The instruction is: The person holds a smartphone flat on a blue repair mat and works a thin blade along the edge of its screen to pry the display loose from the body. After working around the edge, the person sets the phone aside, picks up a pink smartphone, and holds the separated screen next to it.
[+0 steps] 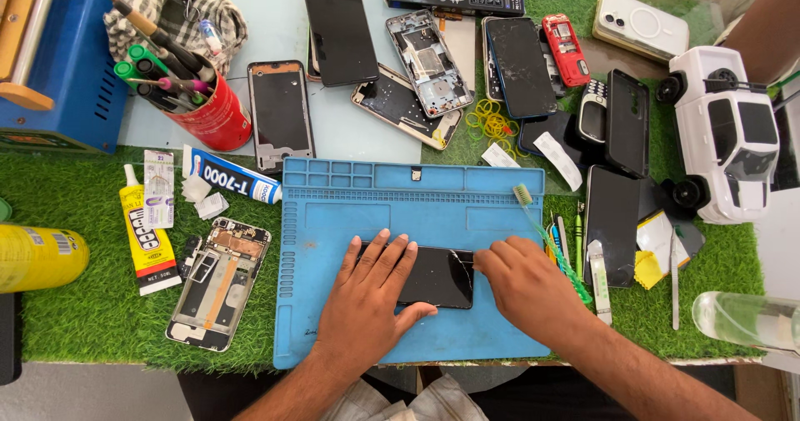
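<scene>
A black smartphone point(439, 276) with a cracked screen lies face up on a blue repair mat point(392, 213). My left hand point(369, 300) rests flat on the phone's left half, fingers spread, thumb along its lower edge. My right hand point(521, 283) sits at the phone's right end, fingers curled against its edge. An opened phone body point(218, 282) with exposed insides lies on the green turf to the left of the mat.
Glue tubes point(148, 242) lie left of the mat. A red tool cup point(208, 109) and blue machine point(62, 63) stand at the back left. Several phones and frames point(425, 59) crowd the back. A toothbrush point(546, 234), tweezers and a white toy truck point(725, 129) sit right.
</scene>
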The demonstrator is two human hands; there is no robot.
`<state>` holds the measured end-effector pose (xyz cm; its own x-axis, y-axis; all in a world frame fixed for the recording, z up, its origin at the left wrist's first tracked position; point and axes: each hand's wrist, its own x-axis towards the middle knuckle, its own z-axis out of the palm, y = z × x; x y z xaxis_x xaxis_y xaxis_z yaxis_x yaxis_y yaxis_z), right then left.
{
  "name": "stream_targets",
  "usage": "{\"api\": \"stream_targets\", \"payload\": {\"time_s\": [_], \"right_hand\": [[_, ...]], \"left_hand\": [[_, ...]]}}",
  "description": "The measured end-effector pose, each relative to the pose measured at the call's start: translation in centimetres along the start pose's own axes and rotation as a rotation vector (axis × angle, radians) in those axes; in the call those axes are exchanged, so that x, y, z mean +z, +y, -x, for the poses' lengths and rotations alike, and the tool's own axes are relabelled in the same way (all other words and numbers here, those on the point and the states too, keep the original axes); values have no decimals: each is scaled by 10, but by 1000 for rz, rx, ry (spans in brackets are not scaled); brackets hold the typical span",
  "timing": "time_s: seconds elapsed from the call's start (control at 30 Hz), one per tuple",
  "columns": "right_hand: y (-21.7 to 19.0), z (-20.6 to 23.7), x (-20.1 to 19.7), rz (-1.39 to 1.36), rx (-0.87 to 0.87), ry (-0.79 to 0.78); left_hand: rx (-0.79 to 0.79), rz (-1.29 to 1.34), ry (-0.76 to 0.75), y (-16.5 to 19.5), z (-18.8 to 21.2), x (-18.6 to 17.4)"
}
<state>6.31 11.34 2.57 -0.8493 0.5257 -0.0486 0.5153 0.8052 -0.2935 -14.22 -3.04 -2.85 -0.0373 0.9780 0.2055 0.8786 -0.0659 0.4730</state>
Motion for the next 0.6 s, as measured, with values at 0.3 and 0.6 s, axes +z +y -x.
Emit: {"api": "stream_targets", "payload": {"time_s": [0.3,0.6], "right_hand": [[15,-28,-3,-349,468,-244],[18,-35,1,-258,291,-239]], "left_hand": [[-4,-2,-2,-1,2,-1],[-1,-16,-14,-5,-2,0]]}}
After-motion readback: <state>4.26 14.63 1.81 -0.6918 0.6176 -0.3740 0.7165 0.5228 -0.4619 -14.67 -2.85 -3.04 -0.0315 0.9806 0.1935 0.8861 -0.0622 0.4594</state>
